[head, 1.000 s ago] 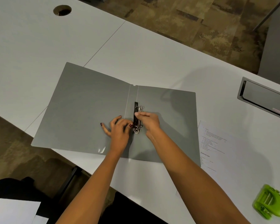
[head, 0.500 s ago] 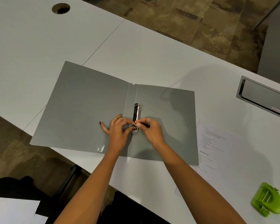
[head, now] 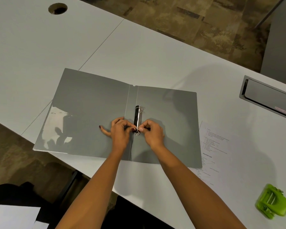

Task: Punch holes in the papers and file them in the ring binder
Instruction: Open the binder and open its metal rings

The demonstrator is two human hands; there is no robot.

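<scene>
Head view: I see the binder [head: 89, 113] open flat on the desk [head: 139, 55]. The left hand [head: 120, 132] and right hand [head: 153, 133] meet over its spine, fingers curled, each pinching the nearer ring [head: 137, 133]. Papers [head: 216, 146] lie just right of the binder, tucked under its edge; the punch [head: 272, 202] sits farther right.

A grey ring binder [head: 92, 116] lay open flat, its ring mechanism [head: 138, 117] exposed. Printed papers [head: 221, 146] lay partly under its right cover, a green hole punch [head: 272, 203] beyond them.

Right hand [head: 153, 134] slid down to the near ring [head: 137, 133].
</scene>
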